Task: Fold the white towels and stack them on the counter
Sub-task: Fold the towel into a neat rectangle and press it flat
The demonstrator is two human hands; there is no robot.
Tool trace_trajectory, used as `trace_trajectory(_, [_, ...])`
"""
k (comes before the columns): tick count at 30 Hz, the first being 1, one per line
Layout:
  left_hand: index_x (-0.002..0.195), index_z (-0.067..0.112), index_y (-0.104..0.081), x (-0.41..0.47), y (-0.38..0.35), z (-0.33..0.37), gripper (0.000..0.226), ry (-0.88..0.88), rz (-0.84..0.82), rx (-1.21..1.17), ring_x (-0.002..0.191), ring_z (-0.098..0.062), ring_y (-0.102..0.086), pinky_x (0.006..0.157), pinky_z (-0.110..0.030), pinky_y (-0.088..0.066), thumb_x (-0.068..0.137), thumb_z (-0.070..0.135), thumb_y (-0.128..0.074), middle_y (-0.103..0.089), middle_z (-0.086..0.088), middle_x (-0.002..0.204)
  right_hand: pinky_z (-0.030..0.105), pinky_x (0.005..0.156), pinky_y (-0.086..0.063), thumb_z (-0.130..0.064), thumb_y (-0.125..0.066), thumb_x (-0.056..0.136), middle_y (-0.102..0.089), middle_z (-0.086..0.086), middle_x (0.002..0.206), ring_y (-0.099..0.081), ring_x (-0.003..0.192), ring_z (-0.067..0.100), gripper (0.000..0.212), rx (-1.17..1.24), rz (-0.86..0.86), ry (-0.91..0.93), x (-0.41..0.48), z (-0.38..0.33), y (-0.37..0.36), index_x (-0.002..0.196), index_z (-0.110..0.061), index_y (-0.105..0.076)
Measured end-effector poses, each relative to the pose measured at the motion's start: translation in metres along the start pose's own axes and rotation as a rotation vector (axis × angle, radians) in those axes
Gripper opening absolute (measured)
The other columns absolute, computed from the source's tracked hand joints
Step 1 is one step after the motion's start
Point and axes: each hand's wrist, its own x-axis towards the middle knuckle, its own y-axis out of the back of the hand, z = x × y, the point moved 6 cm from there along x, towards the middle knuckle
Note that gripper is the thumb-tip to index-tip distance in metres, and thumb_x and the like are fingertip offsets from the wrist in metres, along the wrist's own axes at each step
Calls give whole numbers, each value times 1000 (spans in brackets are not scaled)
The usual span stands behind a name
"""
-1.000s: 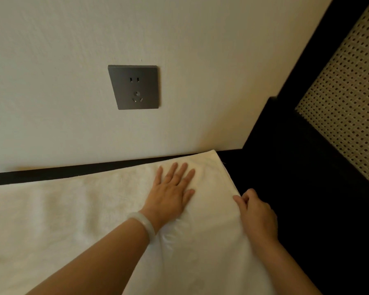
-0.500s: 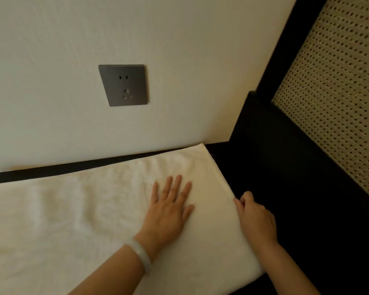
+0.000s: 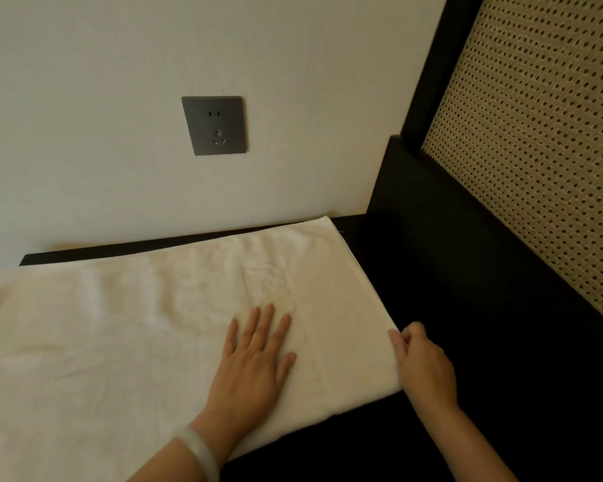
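Entry: one white towel (image 3: 154, 325), spread flat on the dark counter (image 3: 467, 325), its right hem running from well beyond the fingertips back to a near corner beside the right wrist. Left hand (image 3: 255, 363): palm down on the towel, fingers straight and a little apart, the hem just to their right. It was judged to be pinning the cloth so that it would not slide while the edge was worked. Pale bangle (image 3: 202, 453) on that wrist. Right hand (image 3: 422, 367): at the hem, fingers curled, thumb and forefinger closed on the towel's edge (a pinch rather than a fist). It was judged to be squaring the edge or readying it for a fold. Grey wall socket (image 3: 215, 125): on the wall, above and far beyond the left fingertips. Woven cane panel (image 3: 536, 151) in a black frame: beyond and to the right of the right fingers. Not determinable: the towel's left end ran out of frame, and its near edge was cut off below and partly covered by the left forearm. How many layers lay under the palm could not be told, though a faint crease beyond the left fingertips suggested at least one fold. Whether the right fingers reached beneath the hem was hidden. The counter was too dark to trace its front edge. No stack of folded towels showed.
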Motion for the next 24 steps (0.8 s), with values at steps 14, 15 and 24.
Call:
trace_trajectory(14, [152, 26, -35, 4, -3, 3, 61, -13, 17, 11, 144, -27, -33, 113, -50, -15, 101, 54, -20, -35, -7, 157, 54, 119, 5, -63, 6, 84, 7, -16, 162, 6, 152, 13, 76, -328, -198, 449, -14, -67, -44, 156, -39, 0])
trace_trajectory(15, [152, 26, -34, 4, -3, 3, 61, -16, 17, 9, 144, -27, -33, 113, -49, -15, 101, 54, -17, -34, -6, 157, 53, 120, 7, -62, 5, 88, 14, -15, 161, 12, 151, 11, 71, -339, -206, 403, -10, -57, -46, 155, -39, 7])
trace_trajectory(24, [148, 21, -43, -35, 7, 15, 58, -94, 92, -63, 143, -25, -36, 111, -46, -23, 98, 48, -33, -37, -7, 156, 27, 120, -12, -54, -7, 102, -9, -1, 165, -15, 151, 18, 69, -452, -177, 396, -44, -6, -25, 158, -14, -14])
